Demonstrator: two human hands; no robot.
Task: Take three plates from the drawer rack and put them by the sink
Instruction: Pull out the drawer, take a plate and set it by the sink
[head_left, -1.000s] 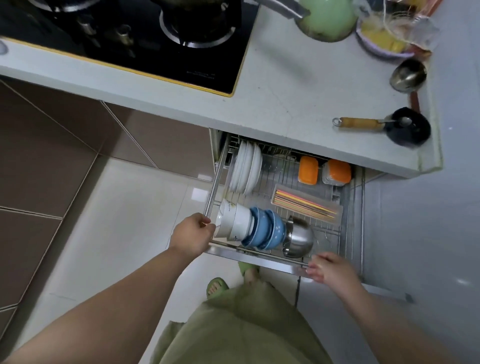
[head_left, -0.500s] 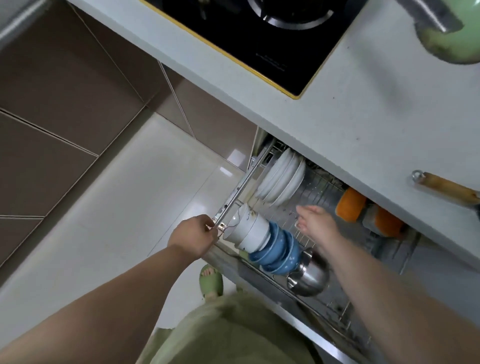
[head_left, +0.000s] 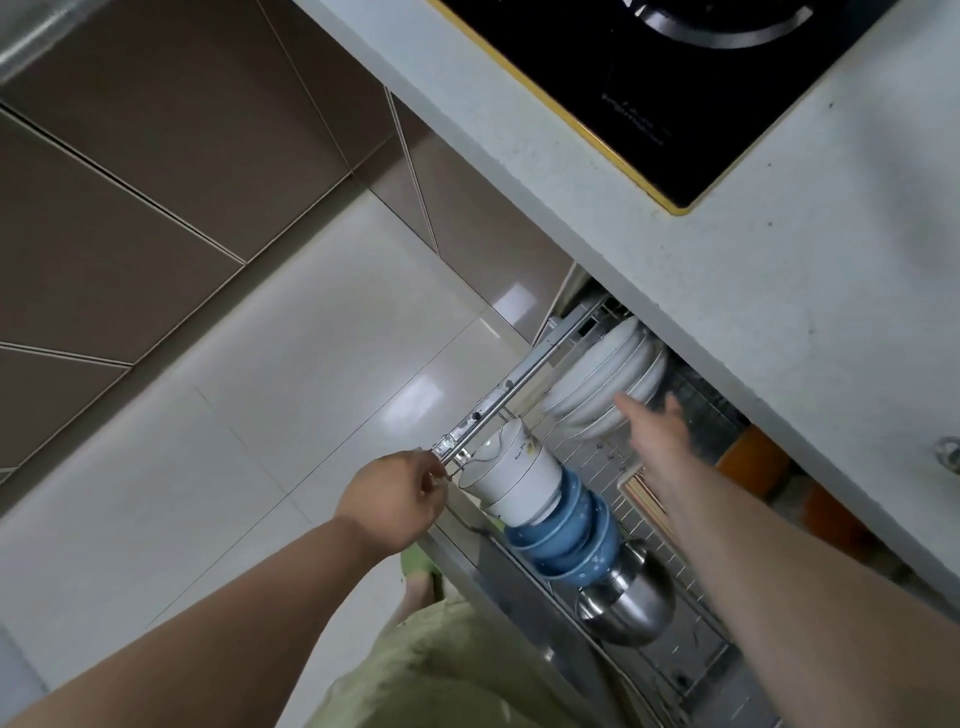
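White plates (head_left: 605, 382) stand on edge at the back left of the pulled-out wire drawer rack (head_left: 498, 395), partly under the counter edge. My right hand (head_left: 655, 431) reaches into the rack with fingers spread, its fingertips right at the nearest plates and nothing in it. My left hand (head_left: 396, 500) is closed on the rack's front left corner rail.
White bowls (head_left: 514, 478), blue bowls (head_left: 566, 535) and a steel bowl (head_left: 628, 608) lie stacked on their sides along the rack's front. Chopsticks (head_left: 647, 499) and orange containers (head_left: 753, 460) sit further in. The grey countertop (head_left: 753, 291) with a black hob (head_left: 670, 83) overhangs the rack. Pale floor tiles lie left.
My right hand moved from the drawer's front right edge across the rack up to the plates. The view swung left and tilted. My left hand kept its hold on the rail.
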